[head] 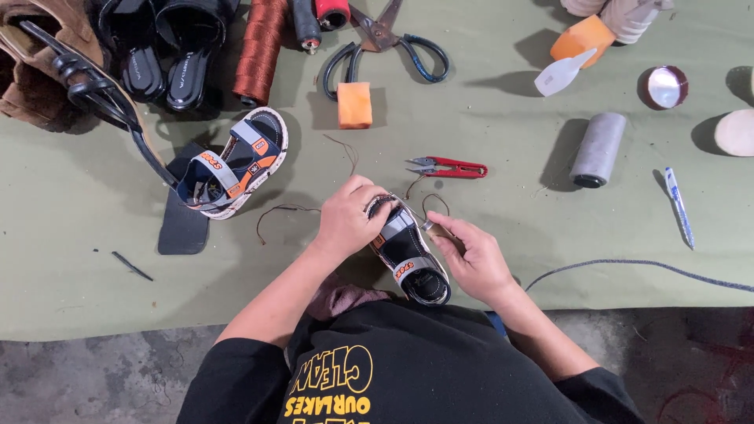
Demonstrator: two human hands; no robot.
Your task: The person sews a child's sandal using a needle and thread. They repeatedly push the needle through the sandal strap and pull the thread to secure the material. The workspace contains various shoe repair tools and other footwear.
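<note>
A small strapped sandal (408, 255) is gripped at the toe by the closed left hand (345, 220) near the table's (78, 298) front edge, while the right hand (475, 259) pinches something small at its side. Loose thread (279, 212) could be snagged. Red snips (452, 166) and a matching sandal (236, 165) lie close by.

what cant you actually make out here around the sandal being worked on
Head view only:
- Toe end of the small sandal: covered by the left hand.
- What the right hand pinches at the sandal's side: too small to tell.
- Boot and black sandals: cut off by the top edge.
- Cream objects: cut off at the right edge.
</note>
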